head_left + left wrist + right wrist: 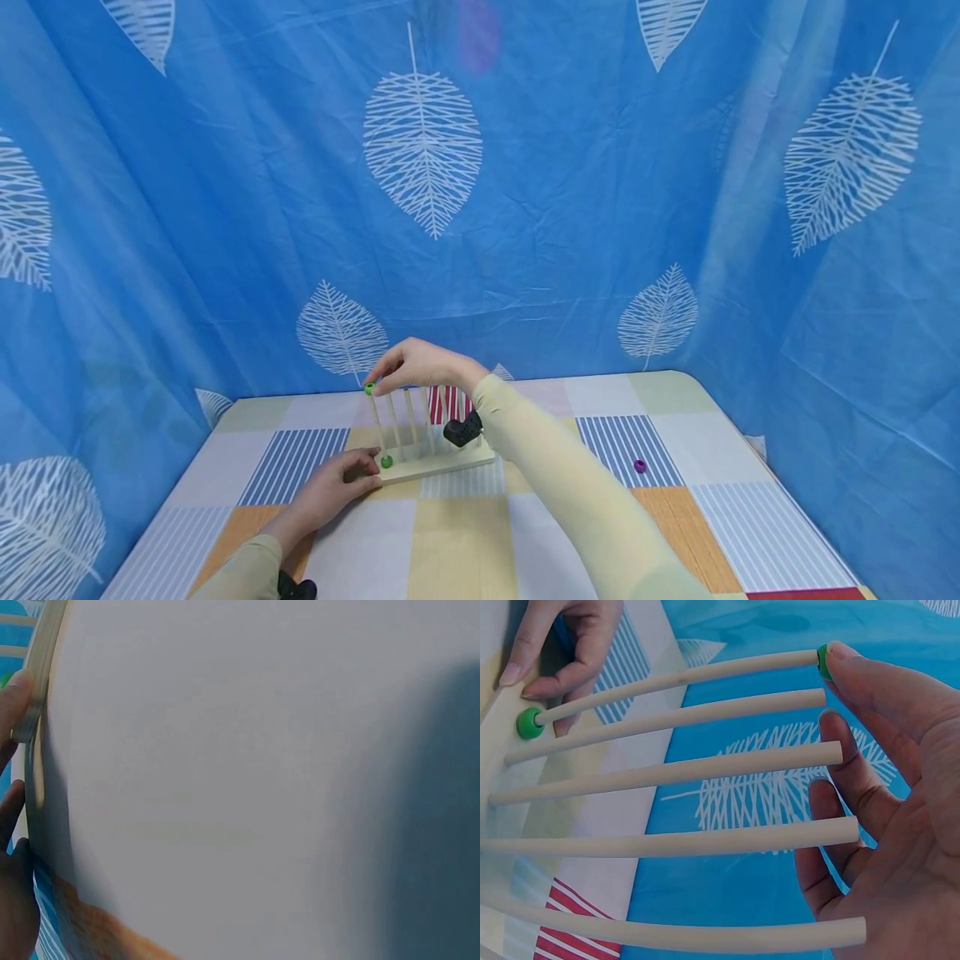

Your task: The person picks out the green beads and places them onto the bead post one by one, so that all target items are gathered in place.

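Note:
A pale wooden peg rack (pixel 442 468) stands on the table with a row of several upright pegs. My right hand (pixel 420 364) pinches a green bead (pixel 370 389) at the tip of the leftmost peg. In the right wrist view that bead (pixel 824 662) sits at the peg's end, under the thumb and a finger. Another green bead (pixel 386 461) lies at the foot of the same peg, down on the base. My left hand (pixel 337 483) holds the left end of the base; its thumb (pixel 16 697) lies on the wood in the left wrist view.
A purple bead (pixel 640 466) lies on the patchwork tablecloth (pixel 465 542) to the right, beyond my right forearm. A blue curtain (pixel 540 208) with white leaf prints hangs behind the table and at both sides. My right wrist hides some pegs.

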The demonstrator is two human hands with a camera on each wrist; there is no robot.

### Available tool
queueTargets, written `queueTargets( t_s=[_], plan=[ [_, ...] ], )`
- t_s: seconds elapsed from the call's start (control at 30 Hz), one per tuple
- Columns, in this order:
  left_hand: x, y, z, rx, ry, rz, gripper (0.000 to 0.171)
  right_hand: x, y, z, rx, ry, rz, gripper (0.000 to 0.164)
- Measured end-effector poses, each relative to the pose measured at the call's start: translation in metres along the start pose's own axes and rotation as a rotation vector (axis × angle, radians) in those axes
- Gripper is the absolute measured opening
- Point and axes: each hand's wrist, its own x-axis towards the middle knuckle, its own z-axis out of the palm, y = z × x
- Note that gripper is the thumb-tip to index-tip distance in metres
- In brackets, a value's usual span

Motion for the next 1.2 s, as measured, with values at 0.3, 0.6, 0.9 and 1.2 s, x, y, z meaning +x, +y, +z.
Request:
queueTargets(
  t_s=[0.3,0.6,0.9,1.2],
  plan=[
    [0.0,0.0,0.0,-0.001,0.002,-0.01,0.014,0.001,0.001,0.001,-0.002,-0.015,0.001,0.025],
    [0.0,0.0,0.001,0.011,0.012,-0.004,0.014,0.002,0.002,-0.001,-0.01,-0.046,0.013,0.024],
    [0.001,-0.001,0.003,0.017,0.015,-0.009,0.013,0.005,0.002,-0.003,-0.024,-0.072,0.015,0.026],
    [-0.001,-0.002,0.002,0.012,0.02,0.003,0.013,-0.005,0.003,-0.011,0.001,-0.045,-0.02,0.033]
  ],
)
